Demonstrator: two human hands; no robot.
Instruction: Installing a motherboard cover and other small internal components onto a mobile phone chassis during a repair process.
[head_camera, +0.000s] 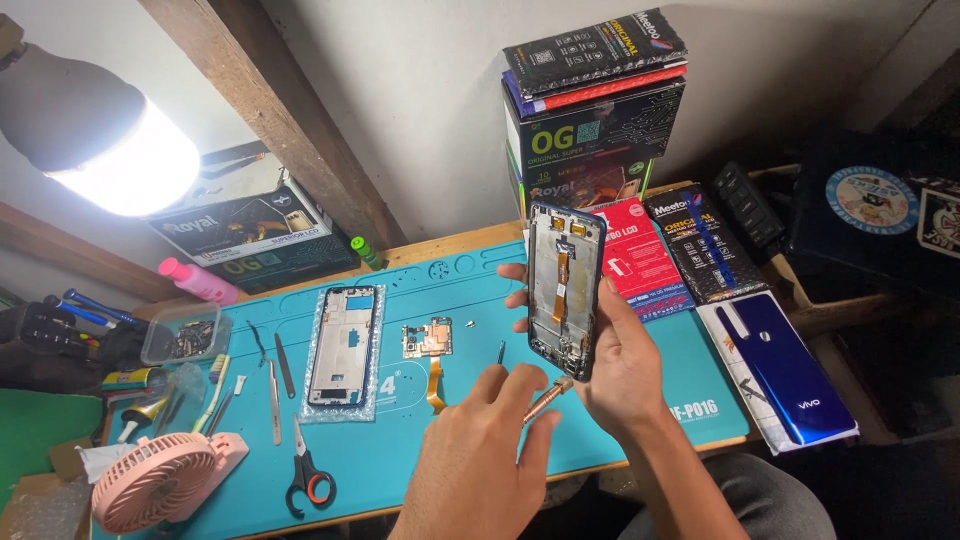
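My right hand (625, 365) holds a dark blue phone frame (565, 285) upright above the teal work mat (440, 450). The frame's open inside faces me, with an orange flex cable down its middle. My left hand (480, 440) is just below and to the left of it, closed on a small screwdriver (545, 400) with a copper handle. The screwdriver's dark tip points up and left over the mat, short of the phone.
On the mat lie a second phone frame on bubble wrap (342, 345), a small circuit board with flex cable (428, 342), tweezers (273, 400) and scissors (307, 475). A pink fan (160, 480) sits front left. A blue back cover (785, 375) and stacked boxes (595, 110) are to the right.
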